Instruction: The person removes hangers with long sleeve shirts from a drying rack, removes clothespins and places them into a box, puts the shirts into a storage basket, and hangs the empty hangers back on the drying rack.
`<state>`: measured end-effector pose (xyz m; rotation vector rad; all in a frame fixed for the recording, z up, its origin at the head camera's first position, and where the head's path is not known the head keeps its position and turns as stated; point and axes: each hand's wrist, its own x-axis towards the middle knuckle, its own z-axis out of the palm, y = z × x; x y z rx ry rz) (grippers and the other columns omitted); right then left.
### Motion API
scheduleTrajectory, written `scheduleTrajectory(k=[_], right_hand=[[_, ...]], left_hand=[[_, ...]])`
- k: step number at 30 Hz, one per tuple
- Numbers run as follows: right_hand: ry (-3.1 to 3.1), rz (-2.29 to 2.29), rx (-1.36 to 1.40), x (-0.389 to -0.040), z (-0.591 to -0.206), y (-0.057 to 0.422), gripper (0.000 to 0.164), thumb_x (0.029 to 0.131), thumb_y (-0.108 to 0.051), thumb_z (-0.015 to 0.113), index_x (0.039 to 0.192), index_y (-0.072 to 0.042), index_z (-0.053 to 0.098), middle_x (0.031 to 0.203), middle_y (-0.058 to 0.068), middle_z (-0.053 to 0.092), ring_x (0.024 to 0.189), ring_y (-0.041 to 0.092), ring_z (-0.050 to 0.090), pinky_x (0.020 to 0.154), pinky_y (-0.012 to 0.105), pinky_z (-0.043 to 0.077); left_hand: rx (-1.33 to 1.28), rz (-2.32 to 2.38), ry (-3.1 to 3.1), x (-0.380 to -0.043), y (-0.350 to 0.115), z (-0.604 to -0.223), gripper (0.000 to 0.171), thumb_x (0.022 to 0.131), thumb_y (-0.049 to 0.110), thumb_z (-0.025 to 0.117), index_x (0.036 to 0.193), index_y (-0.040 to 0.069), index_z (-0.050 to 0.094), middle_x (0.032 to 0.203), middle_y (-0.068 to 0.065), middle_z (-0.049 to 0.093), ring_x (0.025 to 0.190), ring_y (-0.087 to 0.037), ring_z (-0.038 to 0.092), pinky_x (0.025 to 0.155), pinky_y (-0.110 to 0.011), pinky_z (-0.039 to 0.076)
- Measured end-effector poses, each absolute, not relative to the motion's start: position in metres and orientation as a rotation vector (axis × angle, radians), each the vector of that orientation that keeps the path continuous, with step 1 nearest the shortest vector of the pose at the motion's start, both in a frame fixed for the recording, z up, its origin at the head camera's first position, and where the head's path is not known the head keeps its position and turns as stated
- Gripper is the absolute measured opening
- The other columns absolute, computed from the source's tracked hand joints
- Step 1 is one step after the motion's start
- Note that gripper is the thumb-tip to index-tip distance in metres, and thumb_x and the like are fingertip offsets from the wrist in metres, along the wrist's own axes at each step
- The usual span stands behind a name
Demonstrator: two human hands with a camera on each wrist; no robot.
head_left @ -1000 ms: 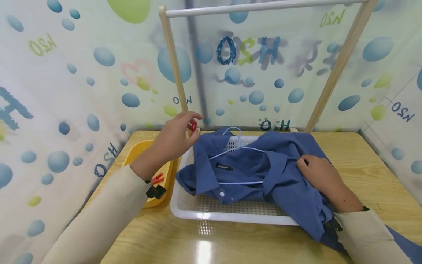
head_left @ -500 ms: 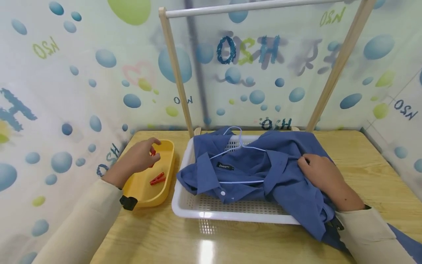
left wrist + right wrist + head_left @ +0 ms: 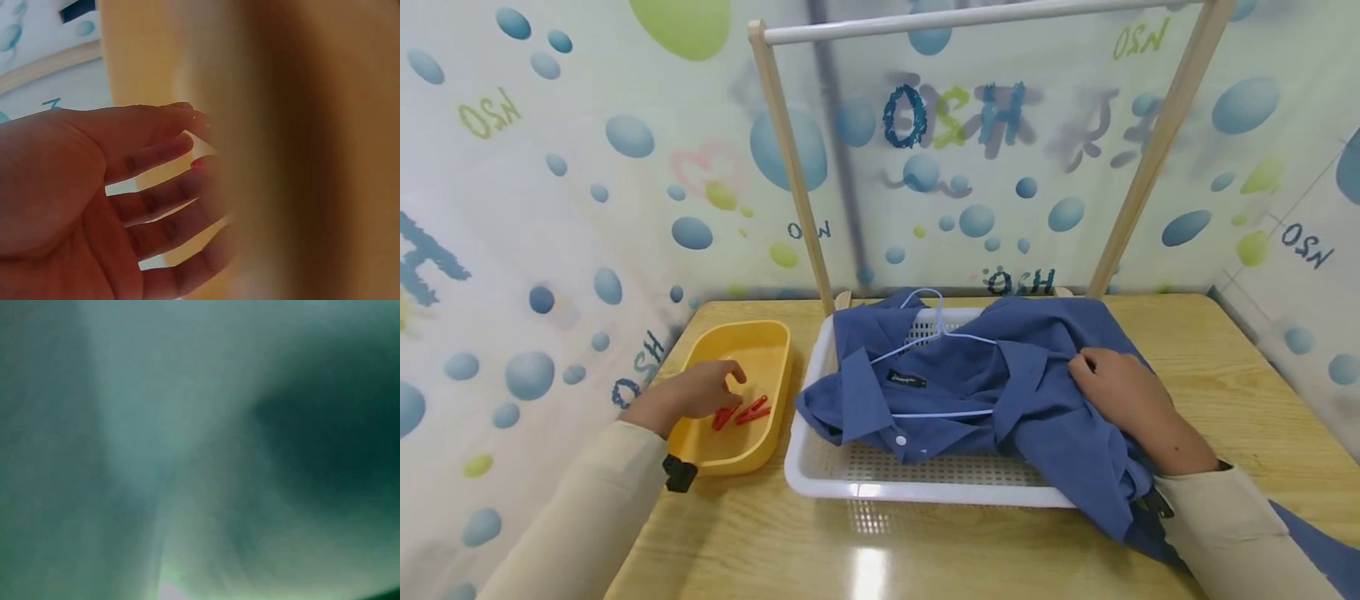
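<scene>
My left hand point(image 3: 703, 390) is over the yellow tray point(image 3: 782, 400), thumb and fingers parted. Red clothespins point(image 3: 752, 411) lie in the tray just by the fingertips. In the left wrist view the left hand point(image 3: 150, 194) has its fingers loosely extended, with a bit of red clothespin point(image 3: 199, 164) showing between them; the tray wall blurs the rest. My right hand point(image 3: 1116, 390) grips a blue shirt point(image 3: 951, 371) by its front at the right. Inside the shirt's collar sits a pale blue clothes hanger point(image 3: 942, 327), its hook pointing up. The right wrist view is only blurred cloth.
The shirt lies over a white plastic basket point(image 3: 925, 492), one part trailing over the table point(image 3: 760, 542) to the right. Behind stands a drying rack with wooden posts point(image 3: 790, 158) and a white rail point(image 3: 985, 17), before a patterned wall.
From above the basket's left edge, my left hand has moved left and down into the tray with a red clothespin, which now lies there by its parted fingers. The right hand keeps its grip.
</scene>
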<state>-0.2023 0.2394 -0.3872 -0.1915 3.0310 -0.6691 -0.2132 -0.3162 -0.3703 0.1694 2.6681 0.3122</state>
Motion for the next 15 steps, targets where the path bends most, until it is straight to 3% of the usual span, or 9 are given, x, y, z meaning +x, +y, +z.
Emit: scheduleTrajectory(k=[6,11,15], right_hand=[[3.024,-0.665,-0.192,-0.203,-0.388,0.239,0.039,0.104,-0.029,0.032,0.081,-0.009,0.057,0.080,0.012,0.058,0.074,0.028,0.055,0.070,0.046,0.043],[3.021,-0.662,-0.191,-0.203,-0.388,0.239,0.039,0.104,-0.029,0.032,0.078,-0.010,0.054,0.074,0.009,0.053,0.071,0.026,0.053,0.068,0.043,0.042],[3.031,-0.658,-0.192,-0.203,-0.389,0.239,0.039,0.104,-0.028,0.031,0.076,-0.010,0.052,0.071,0.007,0.050,0.070,0.025,0.052,0.067,0.042,0.040]], left_hand=[[0.118,0.296,2.634,-0.211,-0.315,-0.379,0.035,0.095,0.018,0.066,0.125,0.000,0.058,0.100,-0.013,0.065,0.088,-0.024,0.059,0.088,-0.044,0.054],[0.088,0.312,2.619,-0.210,-0.314,-0.383,0.036,0.096,0.019,0.064,0.127,0.000,0.057,0.089,-0.008,0.061,0.081,-0.020,0.057,0.080,-0.035,0.051],[0.092,0.318,2.632,-0.211,-0.317,-0.386,0.035,0.095,0.018,0.064,0.125,0.000,0.057,0.089,-0.010,0.061,0.080,-0.021,0.057,0.077,-0.034,0.050]])
